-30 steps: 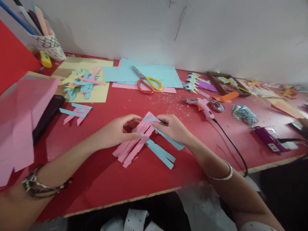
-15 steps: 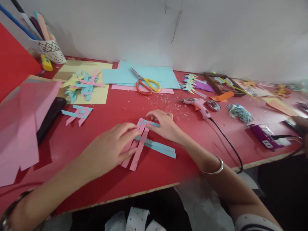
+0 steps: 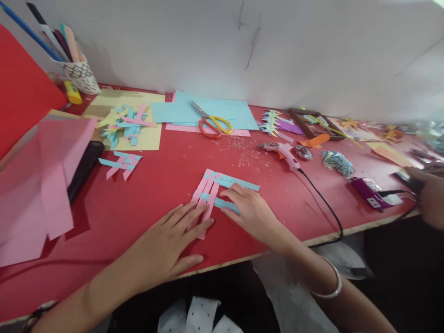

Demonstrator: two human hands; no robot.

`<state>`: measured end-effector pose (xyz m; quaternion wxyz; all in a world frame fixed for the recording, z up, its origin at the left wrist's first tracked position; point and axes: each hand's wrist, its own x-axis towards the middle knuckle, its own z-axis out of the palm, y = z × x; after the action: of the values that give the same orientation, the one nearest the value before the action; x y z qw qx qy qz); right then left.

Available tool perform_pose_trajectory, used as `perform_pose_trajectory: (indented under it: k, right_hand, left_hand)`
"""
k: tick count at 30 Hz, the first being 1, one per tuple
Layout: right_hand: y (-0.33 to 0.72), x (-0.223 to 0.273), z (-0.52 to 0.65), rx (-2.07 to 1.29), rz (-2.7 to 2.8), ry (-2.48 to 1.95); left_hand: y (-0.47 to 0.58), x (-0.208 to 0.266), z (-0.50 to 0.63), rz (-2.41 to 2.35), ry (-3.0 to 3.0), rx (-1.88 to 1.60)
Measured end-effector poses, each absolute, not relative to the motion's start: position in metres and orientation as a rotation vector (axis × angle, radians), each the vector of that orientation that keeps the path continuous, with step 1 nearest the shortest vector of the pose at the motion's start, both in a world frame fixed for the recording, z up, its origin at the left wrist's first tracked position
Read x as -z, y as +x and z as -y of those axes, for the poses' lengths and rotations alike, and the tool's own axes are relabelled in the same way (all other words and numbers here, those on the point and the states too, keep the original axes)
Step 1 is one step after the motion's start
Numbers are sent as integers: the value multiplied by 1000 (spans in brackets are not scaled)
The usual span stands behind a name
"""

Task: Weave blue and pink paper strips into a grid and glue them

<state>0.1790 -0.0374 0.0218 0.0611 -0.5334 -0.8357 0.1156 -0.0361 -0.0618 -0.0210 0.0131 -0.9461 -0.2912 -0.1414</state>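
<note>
Pink paper strips (image 3: 210, 187) lie side by side on the red table, with blue strips woven across their top end. My left hand (image 3: 178, 231) rests flat with fingers spread, its fingertips over the lower ends of the pink strips. A separate blue paper strip (image 3: 227, 204) crosses lower down, passing over and under the pink ones. My right hand (image 3: 255, 210) has thumb and fingers around that lower strip; the fingertips' exact contact is partly hidden. Above my right hand, the upper blue strips (image 3: 243, 181) stretch out to the right.
A small woven piece (image 3: 126, 162) lies to the left, near pink sheets (image 3: 52, 180). Behind are scissors (image 3: 215, 125) on blue paper (image 3: 239, 111). A pink glue gun (image 3: 284, 152) with a cord lies at right, beside a purple power strip (image 3: 373, 192). Another person's hand (image 3: 432, 194) is far right.
My left hand has come down flat over the pink strips' lower ends. My right hand has moved from the woven top down to the lower blue strip, and the upper blue strips now extend right.
</note>
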Motion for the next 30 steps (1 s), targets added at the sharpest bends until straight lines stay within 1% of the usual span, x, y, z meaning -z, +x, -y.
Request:
perform_pose_trajectory:
  k: [3, 8, 14, 19, 30]
  right_hand:
    - [175, -23, 33, -351, 2553, -1652]
    - [170, -30, 34, -255, 2561, -1633]
    - [168, -26, 42, -413, 2514, -1639]
    - [169, -25, 39, -370, 2508, -1640]
    - [170, -18, 39, -460, 2390, -1565]
  left_hand:
    - [-35, 20, 61, 907, -2956, 447]
    - [-35, 19, 62, 896, -2927, 435]
    - [-35, 20, 62, 891, -2912, 440]
    - [-35, 21, 62, 922, -2937, 422]
    - [-30, 13, 61, 1103, -3056, 285]
